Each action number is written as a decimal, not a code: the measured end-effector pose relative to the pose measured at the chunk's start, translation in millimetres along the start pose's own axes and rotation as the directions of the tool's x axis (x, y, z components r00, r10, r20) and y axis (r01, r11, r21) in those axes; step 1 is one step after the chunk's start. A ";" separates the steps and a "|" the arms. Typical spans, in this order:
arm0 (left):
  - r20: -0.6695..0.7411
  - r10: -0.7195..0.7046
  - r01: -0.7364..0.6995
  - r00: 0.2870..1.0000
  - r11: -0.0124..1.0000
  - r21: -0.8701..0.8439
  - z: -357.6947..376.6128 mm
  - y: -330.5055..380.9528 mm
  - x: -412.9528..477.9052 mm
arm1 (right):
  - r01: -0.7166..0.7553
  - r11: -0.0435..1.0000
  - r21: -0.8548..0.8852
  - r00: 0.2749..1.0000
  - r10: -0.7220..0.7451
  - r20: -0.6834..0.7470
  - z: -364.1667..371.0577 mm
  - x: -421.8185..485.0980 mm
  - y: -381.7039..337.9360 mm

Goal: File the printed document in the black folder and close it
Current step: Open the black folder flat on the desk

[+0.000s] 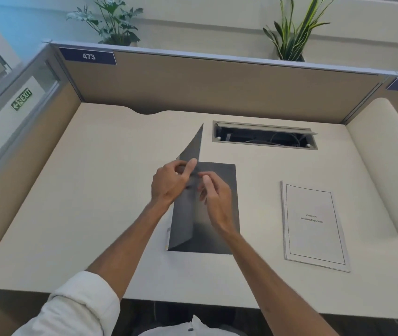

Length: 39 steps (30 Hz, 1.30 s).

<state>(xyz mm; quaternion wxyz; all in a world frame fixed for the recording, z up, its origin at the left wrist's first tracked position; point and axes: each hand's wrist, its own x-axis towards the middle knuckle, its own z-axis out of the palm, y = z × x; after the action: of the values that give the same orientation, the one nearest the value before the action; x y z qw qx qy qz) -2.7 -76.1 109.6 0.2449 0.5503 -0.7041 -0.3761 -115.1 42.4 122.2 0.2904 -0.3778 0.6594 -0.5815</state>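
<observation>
The left hand [169, 183] pinches the black folder's [217, 214] raised cover; the right hand [213, 192], fingers loosely curled, grips nothing. Opening is under way; next, the printed document [314, 226], on the counter [96, 190] to the right, must go inside.

From my feed I see a pale desk [96, 190] with an open cable tray [264, 138] sunk into its far side, wires lying inside it. Behind the desk stands a tan partition [217, 88] with a blue label reading 473 [88, 56] at its far left, and two potted plants [113, 23] rise beyond it. On the left a green exit sign [22, 98] sits on a glass panel.
</observation>
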 end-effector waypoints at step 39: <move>0.105 -0.121 0.043 0.987 0.829 0.557 -62.6 -236.8 12.8 | 0.518 0.521 -0.678 0.762 0.081 0.643 141.0 -51.1 165.0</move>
<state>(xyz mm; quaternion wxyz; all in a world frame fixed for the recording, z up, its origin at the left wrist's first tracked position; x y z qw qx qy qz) 181.2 -131.0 -43.1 0.0104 0.6005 -0.7733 -0.2031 2.3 14.3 -65.3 0.1895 -0.7170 0.6659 -0.0810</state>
